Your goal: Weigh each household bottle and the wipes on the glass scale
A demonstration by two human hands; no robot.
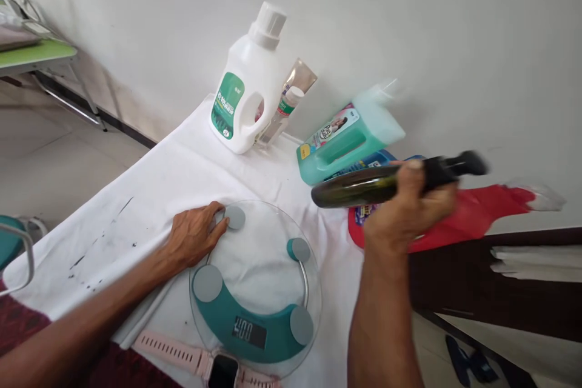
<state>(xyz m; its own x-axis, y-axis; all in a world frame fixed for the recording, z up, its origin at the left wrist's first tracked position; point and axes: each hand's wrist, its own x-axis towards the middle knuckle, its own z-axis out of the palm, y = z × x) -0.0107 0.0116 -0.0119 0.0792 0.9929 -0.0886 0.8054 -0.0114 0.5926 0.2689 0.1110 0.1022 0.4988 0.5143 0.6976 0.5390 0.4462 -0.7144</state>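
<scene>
My right hand (411, 212) is wrapped round the neck of a dark green pump bottle (359, 187) with a black pump head. It holds the bottle nearly level in the air, base to the left, in front of a red bottle and a green jug (345, 139). My left hand (195, 233) grips the far left edge of a round glass bathroom scale (248, 345), fingers closed at its rim beside a grey foot disc. Digits resembling zeros show on the scale's display. Nothing stands on the glass.
A white detergent bottle (245, 85), a small clear bottle (284, 112) and a tube (300, 76) stand near the wall. The red bottle (464, 215) is at right. A pink-strapped smartwatch (222, 370) lies by the scale's near edge on the white cloth (150, 212).
</scene>
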